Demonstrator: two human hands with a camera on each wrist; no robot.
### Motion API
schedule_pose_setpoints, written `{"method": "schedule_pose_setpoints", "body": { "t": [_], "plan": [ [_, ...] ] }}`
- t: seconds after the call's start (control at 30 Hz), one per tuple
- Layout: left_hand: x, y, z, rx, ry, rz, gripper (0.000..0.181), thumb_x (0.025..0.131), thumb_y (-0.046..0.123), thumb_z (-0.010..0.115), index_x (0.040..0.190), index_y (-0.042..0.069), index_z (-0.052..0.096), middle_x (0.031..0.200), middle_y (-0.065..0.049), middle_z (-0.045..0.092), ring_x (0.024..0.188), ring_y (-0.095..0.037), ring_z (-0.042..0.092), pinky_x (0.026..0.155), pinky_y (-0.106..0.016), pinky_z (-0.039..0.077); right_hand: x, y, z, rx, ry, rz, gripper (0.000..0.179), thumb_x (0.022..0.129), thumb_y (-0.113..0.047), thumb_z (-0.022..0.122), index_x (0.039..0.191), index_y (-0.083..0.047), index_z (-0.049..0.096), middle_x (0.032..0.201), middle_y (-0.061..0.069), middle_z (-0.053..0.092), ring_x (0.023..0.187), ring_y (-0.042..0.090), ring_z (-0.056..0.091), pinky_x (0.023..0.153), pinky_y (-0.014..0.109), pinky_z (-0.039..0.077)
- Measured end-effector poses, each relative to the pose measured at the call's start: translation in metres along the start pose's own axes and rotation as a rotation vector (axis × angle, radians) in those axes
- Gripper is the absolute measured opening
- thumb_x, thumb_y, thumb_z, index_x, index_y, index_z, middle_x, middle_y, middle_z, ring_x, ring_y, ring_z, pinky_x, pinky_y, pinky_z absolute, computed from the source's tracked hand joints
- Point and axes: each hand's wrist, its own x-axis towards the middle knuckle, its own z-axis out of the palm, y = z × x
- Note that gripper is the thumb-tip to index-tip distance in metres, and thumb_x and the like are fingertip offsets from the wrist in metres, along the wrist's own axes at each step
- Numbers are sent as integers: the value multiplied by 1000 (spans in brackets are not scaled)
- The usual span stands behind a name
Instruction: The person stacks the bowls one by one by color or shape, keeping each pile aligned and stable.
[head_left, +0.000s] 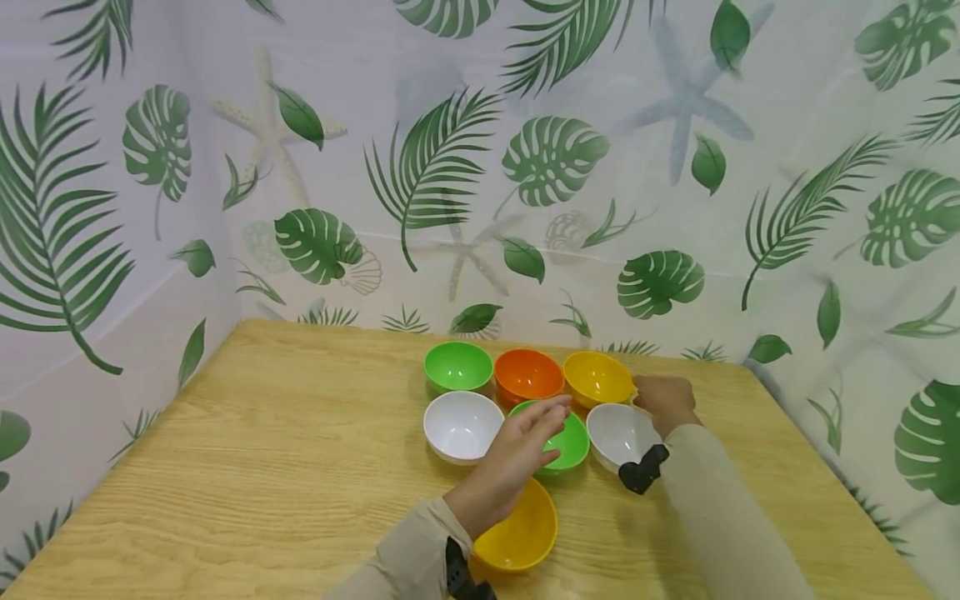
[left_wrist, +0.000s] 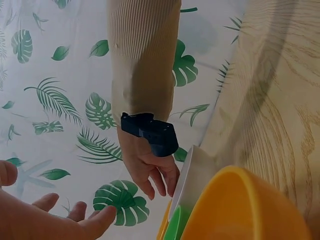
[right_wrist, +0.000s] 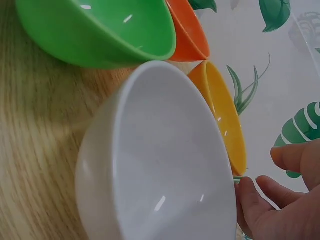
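Leaf-print cloth (head_left: pixel 442 71) hangs behind the table (head_left: pixel 262 433). Seven bowls stand on it: at the back, green bowl (head_left: pixel 457 367), orange bowl (head_left: pixel 528 375), back yellow bowl (head_left: pixel 598 377); next, left white bowl (head_left: pixel 461 425), inner green bowl (head_left: pixel 573 442), right white bowl (head_left: pixel 615 427); nearest, front yellow bowl (head_left: pixel 528 533). Left hand (head_left: pixel 512 462): fingers straight, grasping nothing, hiding parts of inner green bowl and front yellow bowl. Right hand (head_left: pixel 666 400): fingers loosely bent, no grip, just beside back yellow bowl; contact unclear. Black wrist device (head_left: pixel 645 469) overlaps right white bowl.
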Motion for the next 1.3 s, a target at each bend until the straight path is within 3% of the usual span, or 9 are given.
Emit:
{"method": "schedule_pose_setpoints", "body": {
  "t": [0.4, 0.57, 0.73, 0.93, 1.07, 1.17, 1.3],
  "plan": [
    [-2, 0, 0, -61, -41, 27, 49, 101, 40, 41, 137, 9, 51, 141, -8, 49, 133, -27, 40, 109, -49, 36, -6, 1, 7, -259, 13, -88, 50, 97, -26, 52, 130, 11, 50, 124, 26, 53, 107, 34, 50, 103, 48, 43],
    [-2, 0, 1, -55, -47, 16, 49, 102, 41, 39, 137, 9, 51, 139, -7, 50, 132, -26, 41, 109, -49, 36, -7, -1, 8, -303, 10, -116, 52, 96, -24, 53, 132, 12, 47, 132, 29, 49, 115, 38, 49, 101, 49, 44],
    [-3, 0, -1, -60, -48, 15, 57, 103, 47, 27, 136, 7, 52, 138, -7, 51, 132, -27, 42, 109, -47, 37, -4, -1, 14, -343, 46, -124, 52, 96, -23, 55, 132, 14, 46, 133, 31, 48, 115, 41, 49, 98, 50, 46],
    [-5, -3, -4, -34, -60, 3, 67, 102, 55, 20, 140, 7, 47, 140, -9, 49, 134, -30, 40, 110, -48, 35, -6, 0, 18, -356, 55, -103, 43, 94, -13, 54, 127, 14, 49, 125, 30, 51, 102, 37, 51, 94, 48, 50],
    [-5, -4, -2, 16, -67, -4, 67, 101, 56, 20, 146, 9, 38, 141, -9, 49, 133, -29, 42, 108, -48, 37, -5, 0, 15, -375, 58, -118, 36, 89, -10, 53, 116, 14, 56, 106, 24, 56, 87, 32, 50, 74, 37, 53],
    [-5, -4, 0, 26, -70, -3, 68, 102, 55, 19, 148, 7, 35, 142, -10, 49, 132, -29, 43, 108, -47, 38, -1, 2, 12, -386, 62, -140, 31, 86, -9, 53, 106, 13, 61, 91, 19, 56, 80, 29, 48, 61, 30, 46],
    [-5, -5, 0, 27, -64, -13, 69, 102, 55, 19, 146, 5, 36, 141, -12, 49, 131, -30, 44, 107, -47, 39, 5, 5, 10, -377, 45, -147, 32, 86, -9, 54, 108, 13, 62, 95, 20, 59, 82, 29, 49, 65, 32, 47]
  ]
}}
